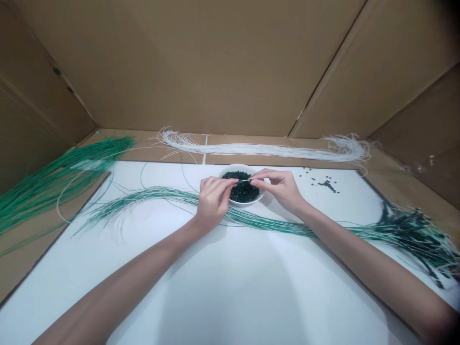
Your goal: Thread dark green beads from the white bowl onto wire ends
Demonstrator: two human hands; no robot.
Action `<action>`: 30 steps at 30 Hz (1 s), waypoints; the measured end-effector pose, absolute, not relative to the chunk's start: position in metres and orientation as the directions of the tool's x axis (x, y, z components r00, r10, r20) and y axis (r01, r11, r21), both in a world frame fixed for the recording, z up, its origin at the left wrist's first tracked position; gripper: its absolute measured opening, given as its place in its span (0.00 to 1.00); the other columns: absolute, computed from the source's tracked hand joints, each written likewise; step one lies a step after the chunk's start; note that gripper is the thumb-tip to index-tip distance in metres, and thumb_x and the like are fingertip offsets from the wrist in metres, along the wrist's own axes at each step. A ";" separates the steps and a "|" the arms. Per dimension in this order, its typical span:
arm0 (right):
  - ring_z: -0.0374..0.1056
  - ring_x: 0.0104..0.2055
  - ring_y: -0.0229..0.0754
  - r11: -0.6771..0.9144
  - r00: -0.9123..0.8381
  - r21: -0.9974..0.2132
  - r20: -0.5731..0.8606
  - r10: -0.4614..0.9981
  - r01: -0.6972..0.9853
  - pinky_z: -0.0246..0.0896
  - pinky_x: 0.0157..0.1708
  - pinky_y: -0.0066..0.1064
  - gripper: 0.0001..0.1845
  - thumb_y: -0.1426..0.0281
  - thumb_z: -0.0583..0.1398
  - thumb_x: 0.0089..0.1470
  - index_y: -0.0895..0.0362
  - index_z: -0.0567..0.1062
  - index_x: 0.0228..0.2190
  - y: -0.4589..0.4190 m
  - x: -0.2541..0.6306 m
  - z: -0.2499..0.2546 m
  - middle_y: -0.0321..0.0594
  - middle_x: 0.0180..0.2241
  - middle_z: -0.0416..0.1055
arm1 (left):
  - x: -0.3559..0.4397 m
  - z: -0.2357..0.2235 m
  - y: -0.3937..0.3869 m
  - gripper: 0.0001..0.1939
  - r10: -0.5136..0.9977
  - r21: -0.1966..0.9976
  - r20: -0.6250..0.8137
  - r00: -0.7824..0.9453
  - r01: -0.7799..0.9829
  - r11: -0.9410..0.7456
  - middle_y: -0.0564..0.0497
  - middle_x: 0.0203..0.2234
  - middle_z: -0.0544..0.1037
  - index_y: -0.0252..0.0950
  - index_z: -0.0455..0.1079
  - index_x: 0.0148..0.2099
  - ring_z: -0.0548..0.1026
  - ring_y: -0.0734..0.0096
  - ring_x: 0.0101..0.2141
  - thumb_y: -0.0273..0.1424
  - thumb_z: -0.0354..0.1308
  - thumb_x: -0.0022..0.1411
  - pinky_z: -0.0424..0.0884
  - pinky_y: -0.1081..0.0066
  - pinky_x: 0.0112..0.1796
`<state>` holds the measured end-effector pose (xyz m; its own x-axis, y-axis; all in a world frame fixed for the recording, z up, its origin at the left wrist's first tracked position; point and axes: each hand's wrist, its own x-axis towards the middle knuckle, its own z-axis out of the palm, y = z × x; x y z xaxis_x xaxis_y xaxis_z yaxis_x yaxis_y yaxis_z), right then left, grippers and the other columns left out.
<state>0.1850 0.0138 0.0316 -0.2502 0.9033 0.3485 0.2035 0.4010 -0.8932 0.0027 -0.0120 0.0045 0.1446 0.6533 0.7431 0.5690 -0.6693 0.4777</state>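
A white bowl full of small dark green beads stands at the middle of the white board. Over it, my left hand and my right hand face each other with thumb and finger pinched. Between their fingertips runs a short, thin, pale cord. Both hands grip this cord; a dark speck shows at the right fingertips, too small to make out for sure. Below the bowl, a long bundle of green and white cords passes under my right forearm.
Dark beads cluster on the bundle's right end. Loose beads lie scattered right of the bowl. A white cord bundle lies along the back, and loose green cords spread at the left. Cardboard walls enclose the board.
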 end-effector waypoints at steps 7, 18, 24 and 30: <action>0.68 0.31 0.39 0.404 -0.246 -0.892 0.353 0.903 0.204 0.63 0.34 0.30 0.04 0.69 0.63 0.41 0.55 0.77 0.24 0.014 0.185 0.032 0.38 0.28 0.73 | 0.002 0.004 -0.012 0.09 0.651 0.474 0.744 0.150 0.567 -0.673 0.52 0.30 0.76 0.37 0.68 0.40 0.69 0.73 0.32 0.24 0.49 0.58 0.61 0.68 0.38; 0.68 0.31 0.40 0.414 -0.212 -0.886 0.373 0.903 0.207 0.62 0.35 0.32 0.05 0.68 0.63 0.40 0.56 0.76 0.24 0.015 0.185 0.029 0.39 0.27 0.73 | 0.003 0.004 -0.013 0.09 0.640 0.448 0.740 0.209 0.557 -0.699 0.52 0.29 0.76 0.37 0.68 0.39 0.68 0.73 0.32 0.24 0.49 0.58 0.60 0.68 0.37; 0.68 0.32 0.40 0.409 -0.214 -0.889 0.367 0.905 0.206 0.62 0.35 0.32 0.04 0.68 0.63 0.41 0.55 0.77 0.24 0.015 0.185 0.030 0.38 0.28 0.73 | 0.003 0.004 -0.013 0.09 0.637 0.454 0.743 0.204 0.546 -0.704 0.53 0.29 0.76 0.37 0.68 0.39 0.68 0.73 0.32 0.23 0.50 0.57 0.60 0.68 0.37; 0.68 0.32 0.39 0.406 -0.207 -0.890 0.366 0.907 0.209 0.62 0.36 0.32 0.03 0.69 0.63 0.40 0.55 0.77 0.24 0.015 0.185 0.030 0.38 0.27 0.73 | 0.003 0.004 -0.013 0.09 0.640 0.456 0.740 0.209 0.545 -0.704 0.52 0.29 0.76 0.37 0.68 0.39 0.68 0.72 0.31 0.23 0.49 0.57 0.60 0.68 0.37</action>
